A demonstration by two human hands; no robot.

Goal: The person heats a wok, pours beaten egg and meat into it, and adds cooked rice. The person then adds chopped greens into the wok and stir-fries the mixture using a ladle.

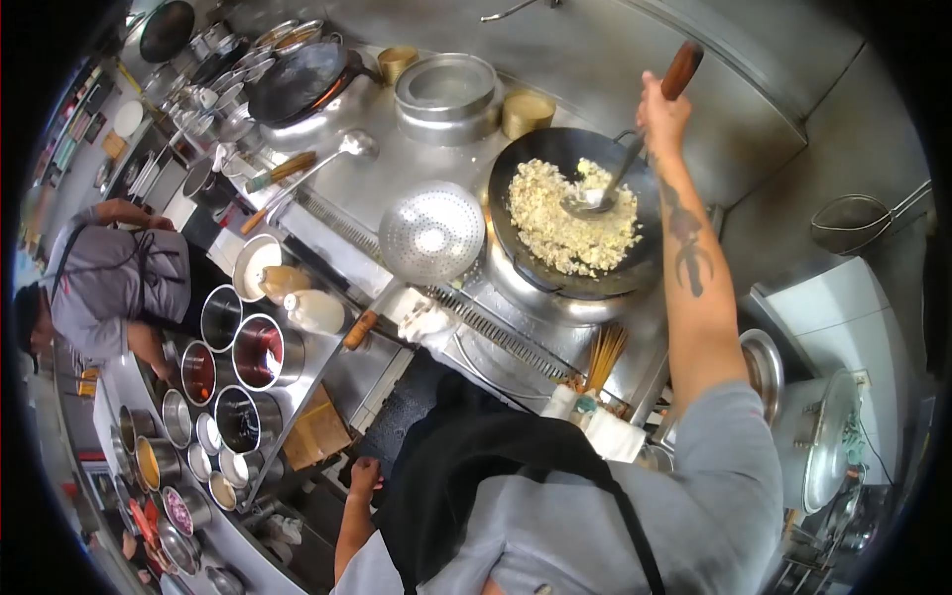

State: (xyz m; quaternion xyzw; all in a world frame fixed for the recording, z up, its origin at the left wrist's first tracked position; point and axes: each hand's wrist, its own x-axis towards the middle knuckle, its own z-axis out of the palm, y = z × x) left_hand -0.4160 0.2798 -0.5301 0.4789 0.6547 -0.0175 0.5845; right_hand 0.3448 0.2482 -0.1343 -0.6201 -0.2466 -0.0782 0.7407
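Note:
My right hand (pixel 664 121) is closed around the ladle (pixel 627 169), just below its wooden grip. The ladle's bowl rests among small pale-yellow pieces of food (pixel 565 223) in a black wok (pixel 516 159) on the stove. Low beside my body is my left hand (pixel 366 476), away from the wok, with its fingers curled. Something dark is at its edge, and what it holds, if anything, is too small to make out. A round perforated strainer (pixel 431 234) lies left of the wok.
Metal pots of sauces (pixel 268 352) and two bottles (pixel 315 309) stand at the left. A co-worker (pixel 124 283) leans over the far-left counter. Another wok (pixel 302 84) and a metal pot (pixel 446 94) are at the back. A large lidded pot (pixel 828 441) stands at the right.

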